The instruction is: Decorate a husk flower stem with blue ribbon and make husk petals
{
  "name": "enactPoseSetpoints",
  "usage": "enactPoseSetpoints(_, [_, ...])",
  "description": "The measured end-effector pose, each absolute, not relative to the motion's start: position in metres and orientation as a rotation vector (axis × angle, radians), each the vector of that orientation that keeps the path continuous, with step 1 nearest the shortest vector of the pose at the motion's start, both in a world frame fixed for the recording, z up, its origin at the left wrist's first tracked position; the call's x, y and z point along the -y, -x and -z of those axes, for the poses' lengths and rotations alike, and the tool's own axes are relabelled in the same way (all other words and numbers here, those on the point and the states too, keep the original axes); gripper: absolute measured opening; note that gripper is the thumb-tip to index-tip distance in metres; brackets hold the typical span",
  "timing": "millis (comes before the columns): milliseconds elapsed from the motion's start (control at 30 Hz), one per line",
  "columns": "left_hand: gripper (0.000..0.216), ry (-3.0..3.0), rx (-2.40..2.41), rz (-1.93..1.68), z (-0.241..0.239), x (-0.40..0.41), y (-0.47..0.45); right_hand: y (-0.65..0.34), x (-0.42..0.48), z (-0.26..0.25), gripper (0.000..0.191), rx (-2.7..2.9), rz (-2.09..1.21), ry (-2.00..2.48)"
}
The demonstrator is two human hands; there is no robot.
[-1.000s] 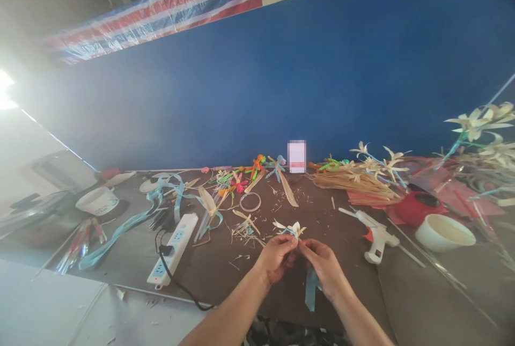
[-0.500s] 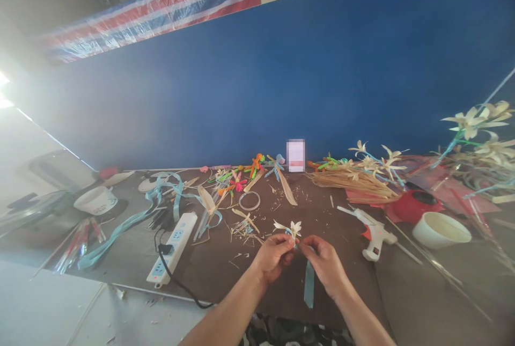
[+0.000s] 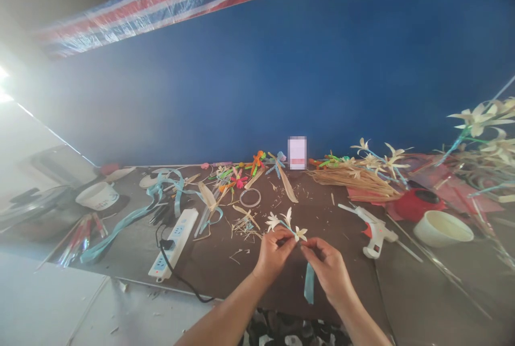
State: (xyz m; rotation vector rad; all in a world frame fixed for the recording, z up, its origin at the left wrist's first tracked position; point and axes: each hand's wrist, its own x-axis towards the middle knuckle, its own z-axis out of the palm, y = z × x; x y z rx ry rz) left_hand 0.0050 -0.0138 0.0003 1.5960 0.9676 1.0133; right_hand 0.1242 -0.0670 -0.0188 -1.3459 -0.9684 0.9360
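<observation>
Near the front of the dark table, my left hand (image 3: 274,254) is closed in a pinch on a small flower sprig (image 3: 300,234). The sprig has cream, petal-like strips forming several blossoms on a light blue wrapped stem. Just to its right, my right hand (image 3: 326,263) is closed too, thumb and fingers pinched on a light blue ribbon (image 3: 309,284) whose loose end hangs below. The fingertips of both hands are close to each other by the lowest blossom. The exact grip on the stem is partly hidden by my left fingers.
A white glue gun (image 3: 378,234) lies to the right, beside a cream bowl (image 3: 442,228) and a red object (image 3: 418,204). At left are a power strip (image 3: 174,247) with a black cord and tangled blue ribbon (image 3: 120,233). Plant scraps (image 3: 245,222) and a ring (image 3: 250,197) lie ahead.
The sprig has turned and spread, so more blossoms and the blue stem show above my left hand. Both hands stay close together, with the ribbon still hanging from the right.
</observation>
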Motion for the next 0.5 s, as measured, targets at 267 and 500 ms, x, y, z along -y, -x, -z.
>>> enactPoseSetpoints(267, [0.015,-1.647,-0.971,-1.122,0.003,0.016,-0.006,-0.118,0.07,0.015,0.013,1.035,-0.927,1.358])
enactPoseSetpoints(500, [0.021,-2.09,-0.831,-0.942,-0.012,0.019,0.004,-0.144,0.069,0.031,0.017,0.923,-0.963,1.388])
